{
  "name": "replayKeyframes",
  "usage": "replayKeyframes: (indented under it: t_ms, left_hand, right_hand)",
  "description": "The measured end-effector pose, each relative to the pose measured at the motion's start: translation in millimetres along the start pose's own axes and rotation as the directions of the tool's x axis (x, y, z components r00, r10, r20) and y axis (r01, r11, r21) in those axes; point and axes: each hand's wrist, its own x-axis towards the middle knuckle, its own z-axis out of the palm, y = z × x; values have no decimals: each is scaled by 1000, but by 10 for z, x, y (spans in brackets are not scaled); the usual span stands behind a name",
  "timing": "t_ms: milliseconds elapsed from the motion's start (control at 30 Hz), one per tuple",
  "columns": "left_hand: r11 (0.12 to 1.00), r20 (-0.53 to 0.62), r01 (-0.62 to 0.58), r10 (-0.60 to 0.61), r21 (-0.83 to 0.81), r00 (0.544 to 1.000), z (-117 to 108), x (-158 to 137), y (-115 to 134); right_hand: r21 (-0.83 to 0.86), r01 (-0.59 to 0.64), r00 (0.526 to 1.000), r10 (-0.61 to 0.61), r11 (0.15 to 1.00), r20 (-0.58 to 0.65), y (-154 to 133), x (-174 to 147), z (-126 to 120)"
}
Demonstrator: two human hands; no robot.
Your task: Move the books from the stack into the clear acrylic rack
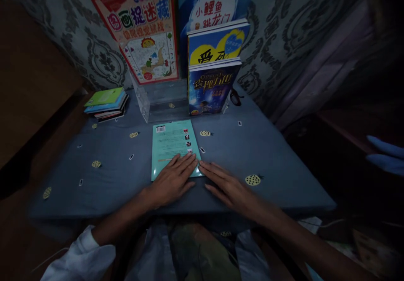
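Observation:
A teal book (170,144) lies closed on the table in front of me, with a barcode at its upper left and small pictures down its right side. Across its lower right part my left hand (173,177) rests flat, palm down, fingers stretched out. My right hand (224,182) lies on the cloth to the right, fingers extended, its fingertips at the book's lower right edge. Neither hand is wrapped round anything.
A clear acrylic rack (160,100) holds a red-bordered picture book (151,41), a dark blue book (213,89) and others. Left of it lies a stack of thin books (107,104). Dark glasses (236,97) sit behind the rack's right side. A patterned cloth covers the table (277,159).

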Motion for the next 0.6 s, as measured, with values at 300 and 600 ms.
replayKeyframes:
  t_ms: [300, 600]
  left_hand:
    - [958, -5, 283, -284, 49, 959, -49, -495, -256]
    - [958, -17, 287, -287, 4, 958, -35, -707, -61]
  right_hand:
    - [-33, -2, 1000, 1, 999, -14, -36, -49, 31]
    - [-86, 60, 993, -69, 994, -96, -232, -193, 83]
